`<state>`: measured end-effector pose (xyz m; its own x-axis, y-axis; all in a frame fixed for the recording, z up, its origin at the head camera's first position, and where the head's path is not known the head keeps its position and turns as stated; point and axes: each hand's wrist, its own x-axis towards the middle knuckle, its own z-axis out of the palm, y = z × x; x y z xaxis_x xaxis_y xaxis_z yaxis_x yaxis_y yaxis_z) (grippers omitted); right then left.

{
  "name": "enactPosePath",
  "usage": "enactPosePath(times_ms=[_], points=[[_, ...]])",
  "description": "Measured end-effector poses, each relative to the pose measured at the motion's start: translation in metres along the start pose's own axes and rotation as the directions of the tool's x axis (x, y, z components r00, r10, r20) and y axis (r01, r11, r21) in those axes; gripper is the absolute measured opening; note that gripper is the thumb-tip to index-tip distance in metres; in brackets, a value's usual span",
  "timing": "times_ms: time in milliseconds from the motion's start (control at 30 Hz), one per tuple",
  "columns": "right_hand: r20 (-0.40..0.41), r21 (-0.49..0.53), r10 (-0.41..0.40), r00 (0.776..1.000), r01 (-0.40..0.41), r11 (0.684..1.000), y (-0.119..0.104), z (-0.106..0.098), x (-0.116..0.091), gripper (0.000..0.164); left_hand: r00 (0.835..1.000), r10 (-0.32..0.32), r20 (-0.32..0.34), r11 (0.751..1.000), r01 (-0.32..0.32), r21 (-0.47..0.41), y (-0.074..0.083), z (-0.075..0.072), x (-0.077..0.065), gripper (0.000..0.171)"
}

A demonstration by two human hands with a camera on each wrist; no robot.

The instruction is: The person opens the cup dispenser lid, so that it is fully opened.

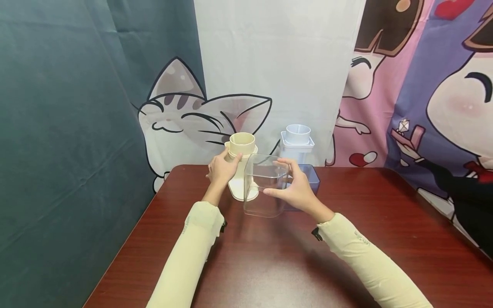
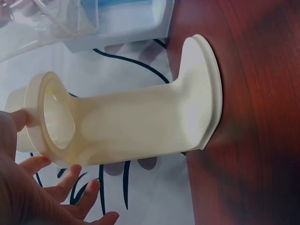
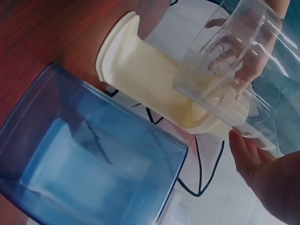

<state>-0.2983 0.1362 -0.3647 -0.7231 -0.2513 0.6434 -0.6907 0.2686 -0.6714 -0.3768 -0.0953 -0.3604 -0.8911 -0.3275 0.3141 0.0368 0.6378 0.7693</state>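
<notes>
A cream stand (image 1: 237, 186) with a round collar on top and a flat foot stands upright toward the back of the table. My left hand (image 1: 223, 170) grips the collar at its left side, thumb and index finger on the rim and the other fingers spread apart, as the left wrist view shows. In my right hand (image 1: 295, 188) is a clear plastic container (image 1: 265, 203), pinched by its right side between thumb and fingers. It is held above the table, in front of and slightly right of the stand, which shows through its wall.
Behind my right hand stands a white dispenser stand (image 1: 298, 143) with a blue-tinted transparent bin (image 3: 103, 154) in front of it. The reddish-brown table (image 1: 262, 261) reaches back to a cartoon-printed cloth (image 1: 277, 64).
</notes>
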Motion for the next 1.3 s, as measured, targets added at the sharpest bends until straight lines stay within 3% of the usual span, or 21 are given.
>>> enactPosePath(times_ms=[367,633,767,1067,1300], points=[[0.009,-0.16,0.001,1.0,0.0,0.987,0.018,0.014,0.005,0.089,0.997,-0.006,0.071,0.998,0.011,-0.068,0.003,-0.004,0.015,0.064],[0.051,-0.181,-0.011,0.999,0.02,0.983,0.026,0.026,0.006,0.088,0.99,-0.016,0.14,0.998,0.023,-0.051,0.001,-0.001,0.026,0.063],[0.04,-0.201,0.008,0.999,0.0,0.98,0.029,0.03,0.007,0.088,0.982,0.016,0.189,0.999,-0.006,-0.052,0.004,0.0,0.03,0.064],[0.059,-0.261,0.001,0.998,0.014,0.965,0.036,0.04,0.016,0.089,0.965,0.058,0.255,0.994,-0.031,-0.108,0.006,0.002,0.044,0.062],[0.054,-0.308,0.012,0.998,0.005,0.951,0.042,0.045,0.021,0.092,0.952,0.04,0.304,0.976,0.028,-0.216,0.006,0.007,0.05,0.062]])
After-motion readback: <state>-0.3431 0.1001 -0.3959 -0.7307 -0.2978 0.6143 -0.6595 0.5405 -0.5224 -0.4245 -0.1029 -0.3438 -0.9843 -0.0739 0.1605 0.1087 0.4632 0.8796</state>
